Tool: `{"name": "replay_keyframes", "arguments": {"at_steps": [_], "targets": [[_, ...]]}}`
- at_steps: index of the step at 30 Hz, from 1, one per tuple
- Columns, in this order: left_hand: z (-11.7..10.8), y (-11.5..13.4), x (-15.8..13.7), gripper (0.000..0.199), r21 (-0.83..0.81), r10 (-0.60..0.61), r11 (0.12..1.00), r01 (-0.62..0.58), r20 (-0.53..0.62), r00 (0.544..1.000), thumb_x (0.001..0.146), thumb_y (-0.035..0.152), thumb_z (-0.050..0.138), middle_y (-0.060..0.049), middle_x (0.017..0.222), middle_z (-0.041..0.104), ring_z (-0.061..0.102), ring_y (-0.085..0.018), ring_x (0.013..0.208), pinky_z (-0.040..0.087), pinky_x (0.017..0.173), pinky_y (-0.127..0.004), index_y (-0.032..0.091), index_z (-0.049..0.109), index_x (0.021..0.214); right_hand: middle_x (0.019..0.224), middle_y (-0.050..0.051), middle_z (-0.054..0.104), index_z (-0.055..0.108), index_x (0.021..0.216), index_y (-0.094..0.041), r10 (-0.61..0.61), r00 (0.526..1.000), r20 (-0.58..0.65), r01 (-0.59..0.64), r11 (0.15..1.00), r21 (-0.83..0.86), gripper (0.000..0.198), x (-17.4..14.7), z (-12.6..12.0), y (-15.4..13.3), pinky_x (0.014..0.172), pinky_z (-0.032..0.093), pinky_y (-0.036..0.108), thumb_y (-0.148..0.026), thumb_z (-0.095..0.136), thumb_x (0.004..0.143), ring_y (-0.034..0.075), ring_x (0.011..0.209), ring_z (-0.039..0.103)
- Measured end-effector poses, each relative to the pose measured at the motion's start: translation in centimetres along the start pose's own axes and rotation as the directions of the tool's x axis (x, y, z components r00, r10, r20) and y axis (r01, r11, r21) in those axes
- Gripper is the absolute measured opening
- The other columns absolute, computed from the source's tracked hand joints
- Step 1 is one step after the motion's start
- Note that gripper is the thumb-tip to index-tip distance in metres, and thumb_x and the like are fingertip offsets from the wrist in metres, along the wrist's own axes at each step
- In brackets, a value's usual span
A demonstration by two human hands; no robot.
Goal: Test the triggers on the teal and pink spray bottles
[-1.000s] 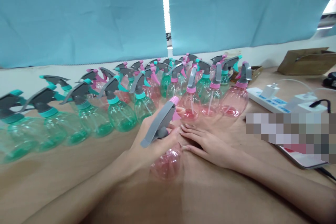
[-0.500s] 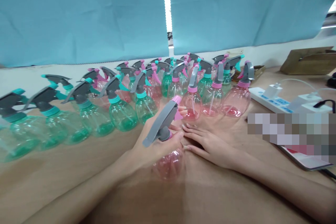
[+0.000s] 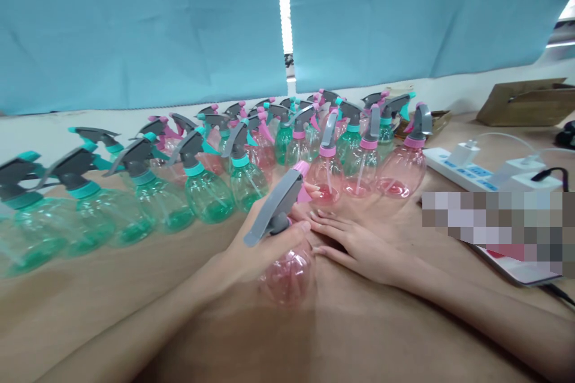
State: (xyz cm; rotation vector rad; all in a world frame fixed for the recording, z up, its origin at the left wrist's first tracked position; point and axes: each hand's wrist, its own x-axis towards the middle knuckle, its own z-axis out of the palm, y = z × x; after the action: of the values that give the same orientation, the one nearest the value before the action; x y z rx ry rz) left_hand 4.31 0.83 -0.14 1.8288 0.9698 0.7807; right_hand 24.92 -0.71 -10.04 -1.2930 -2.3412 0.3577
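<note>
A clear pink spray bottle [image 3: 287, 275] with a grey trigger head stands at the middle front of the table. My left hand [image 3: 258, 239] is wrapped round its neck, below the grey lever, with the thumb on the near side. Some of that hand's fingers are hidden behind the head. Just right of the bottle, my right hand [image 3: 354, 245] lies palm down on the table, fingers stretched out and their tips close to the left hand's fingers. Nothing is in it. Behind the hands stand a green spray bottle [image 3: 249, 185] and a pink spray bottle [image 3: 327, 176].
Several green bottles [image 3: 168, 212] line the left side, with mixed pink and green ones behind. A white power strip [image 3: 442, 161] with plugged-in chargers lies at right, near a partly blurred-out device [image 3: 523, 269]. A cardboard box [image 3: 525, 105] stands at back right, before a blue curtain [image 3: 135, 30].
The view has shifted very slightly. Both hands and the held spray bottle keep nearly the same places.
</note>
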Motion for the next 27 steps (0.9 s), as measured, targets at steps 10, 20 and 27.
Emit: {"name": "replay_keyframes", "arguments": {"at_steps": [10, 20, 27], "targets": [[0.1, 0.0, -0.3, 0.021, 0.068, -0.005, 0.998, 0.006, -0.015, 1.000, 0.077, 0.034, 0.054, -0.001, 0.086, 0.065, 0.062, -0.021, 0.081, 0.049, 0.073, -0.036, 0.025, 0.057, 0.096, 0.141, 0.009, 0.050, 0.050, 0.137, -0.021, 0.002, 1.000, -0.013, -0.002, 1.000, 0.001, 0.053, 0.0, 0.0, 0.0, 0.110, 0.034, 0.050, -0.051, 0.044, 0.094, 0.027, 0.134, 0.041], [0.2, 1.0, -0.5, 0.015, 0.197, 0.009, 0.980, 0.006, -0.074, 0.997, 0.075, 0.034, 0.050, -0.002, 0.084, 0.067, 0.063, -0.023, 0.080, 0.050, 0.073, -0.036, 0.023, 0.060, 0.078, 0.142, 0.009, 0.049, 0.049, 0.138, -0.020, -0.005, 1.000, 0.005, 0.005, 1.000, -0.014, 0.054, 0.0, -0.1, 0.0, 0.111, 0.034, 0.049, -0.051, 0.042, 0.094, 0.026, 0.135, 0.040], [0.0, 0.1, -0.6, 0.018, 0.130, 0.002, 0.991, 0.010, -0.088, 0.996, 0.075, 0.032, 0.053, -0.001, 0.093, 0.068, 0.065, -0.022, 0.089, 0.052, 0.082, -0.035, 0.025, 0.060, 0.091, 0.141, 0.010, 0.051, 0.051, 0.135, -0.017, -0.007, 1.000, 0.007, 0.007, 1.000, -0.021, 0.053, 0.0, 0.1, 0.2, 0.111, 0.034, 0.048, -0.050, 0.043, 0.094, 0.027, 0.134, 0.041]]}}
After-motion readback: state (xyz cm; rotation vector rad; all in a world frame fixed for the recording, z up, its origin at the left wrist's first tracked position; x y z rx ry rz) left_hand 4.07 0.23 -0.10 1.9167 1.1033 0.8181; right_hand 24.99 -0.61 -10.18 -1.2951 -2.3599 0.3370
